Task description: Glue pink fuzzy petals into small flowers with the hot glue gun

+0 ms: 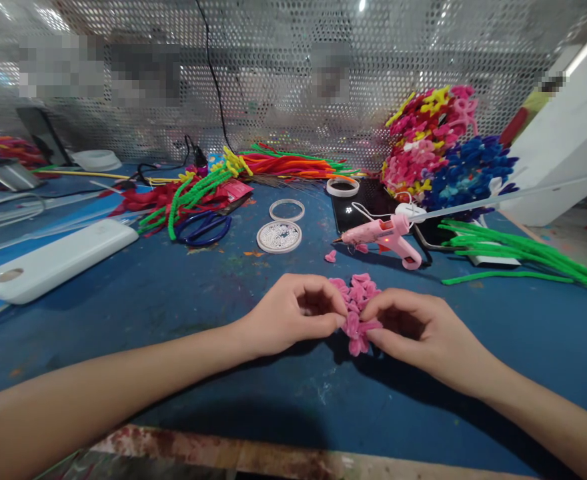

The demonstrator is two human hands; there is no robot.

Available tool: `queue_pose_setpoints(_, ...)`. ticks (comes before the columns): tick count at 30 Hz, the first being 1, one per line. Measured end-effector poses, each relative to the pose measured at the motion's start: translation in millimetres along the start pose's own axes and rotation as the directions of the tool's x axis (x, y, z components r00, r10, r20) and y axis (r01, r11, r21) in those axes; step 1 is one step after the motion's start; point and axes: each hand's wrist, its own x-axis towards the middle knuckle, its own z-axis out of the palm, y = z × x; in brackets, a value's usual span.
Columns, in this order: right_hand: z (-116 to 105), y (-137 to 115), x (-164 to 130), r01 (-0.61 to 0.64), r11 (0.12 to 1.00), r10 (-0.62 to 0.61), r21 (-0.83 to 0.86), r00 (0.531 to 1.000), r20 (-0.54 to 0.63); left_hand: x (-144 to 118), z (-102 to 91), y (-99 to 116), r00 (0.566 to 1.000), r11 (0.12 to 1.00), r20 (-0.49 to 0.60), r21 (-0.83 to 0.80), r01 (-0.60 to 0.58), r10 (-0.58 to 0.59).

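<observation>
Both hands, the left hand (pixel 293 313) and the right hand (pixel 413 330), pinch the pink flower (pixel 357 312) from either side, fingers curled closed on it, held between them just above the near middle of the blue table (pixel 173 307), its petals running near to far.

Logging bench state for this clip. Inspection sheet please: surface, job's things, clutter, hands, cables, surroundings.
Surface: blue tabletop, paint-stained, front edge worn.
Job's things: pink pipe-cleaner flower pinched between both hands; one loose pink piece behind it.
Clutter: pink glue gun, round lid of white beads, blue scissors, green pipe cleaners, finished flower bunches, white case.
Hands: left hand and right hand both closed on the flower.
Cables: black cable hanging down the back panel.
Surroundings: perforated metal panel behind.
</observation>
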Motion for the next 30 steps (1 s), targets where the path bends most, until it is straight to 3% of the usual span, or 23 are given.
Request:
queue_pose_setpoints(13, 3.5, 4.6, 1.3, 0.003, 0.999, 0.002, 0.041, 0.994, -0.113, 0.7, 2.8, -0.5, 0.999, 0.998, -0.006, 0.036, -0.053, 0.053)
queue_pose_setpoints(18, 2.1, 2.3, 1.8, -0.064, 0.997, 0.068, 0.047, 0.992, -0.104, 0.1, 2.8, -1.6, 0.997, 0.997, -0.028, 0.035, -0.074, 0.075)
queue_pose_setpoints(30, 1.9, -0.4, 4.5, -0.162, 0.937, 0.186, 0.309, 0.981, -0.052, -6.7, 10.5, -1.3, 0.968, 0.973, -0.148, 0.144, -0.179, 0.200)
